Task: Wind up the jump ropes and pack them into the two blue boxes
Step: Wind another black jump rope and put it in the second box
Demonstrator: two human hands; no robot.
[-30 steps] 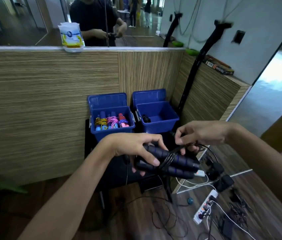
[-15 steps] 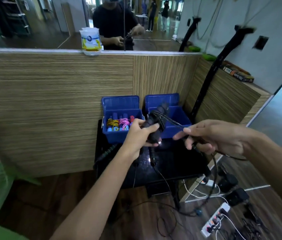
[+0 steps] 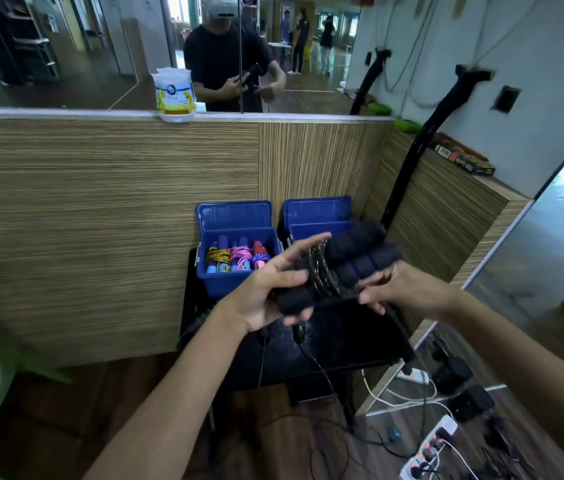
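The left hand (image 3: 270,289) is supporting the jump rope bundle (image 3: 339,268) with the forefinger straight along it and other fingers wrapping beneath; the right hand (image 3: 398,289) is pinching the cord at the bundle's near side. The handles' long axis is running up-right, pointing over the right blue box (image 3: 315,216), which is sitting directly behind at the black table's (image 3: 349,341) far edge. The left blue box (image 3: 235,275) is already holding wound ropes.

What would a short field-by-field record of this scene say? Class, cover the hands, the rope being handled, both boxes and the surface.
left hand: holds the black jump rope from below, index finger straight
right hand: pinches the cord at the bundle
black jump rope: two dark handles side by side, cord wound round the middle
left blue box: lid up, holds wound coloured ropes
right blue box: lid up, contents hidden
black table: carries both boxes
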